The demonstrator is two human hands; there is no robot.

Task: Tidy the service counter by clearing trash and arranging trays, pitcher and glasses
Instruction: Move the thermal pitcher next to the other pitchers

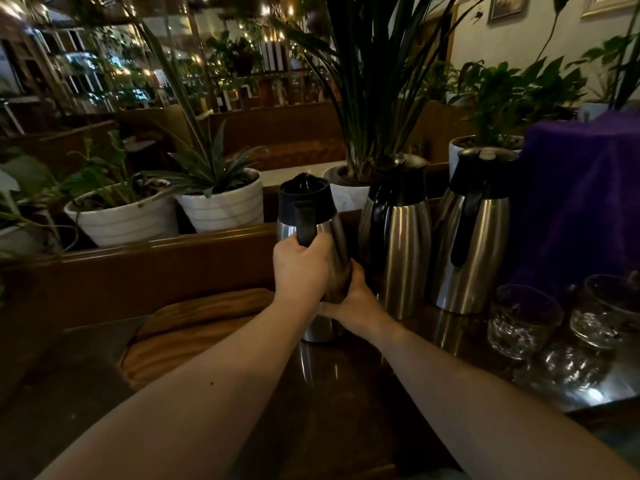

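Observation:
A steel pitcher [337,244] with a black lid and handle stands on the dark counter [346,393] at the centre. My left hand [299,268] grips its black handle. My right hand [356,299] is wrapped around its lower body from the right. Two more steel pitchers [398,244] [474,237] stand just to its right, in a row. Clear glasses [523,320] [606,310] sit at the right on the counter. A stack of brown trays [194,327] lies left of the held pitcher.
White potted plants [221,206] [121,220] line a wooden ledge behind the counter. A purple cloth [581,202] covers something tall at the right. More glassware [568,368] sits near the counter's right front edge.

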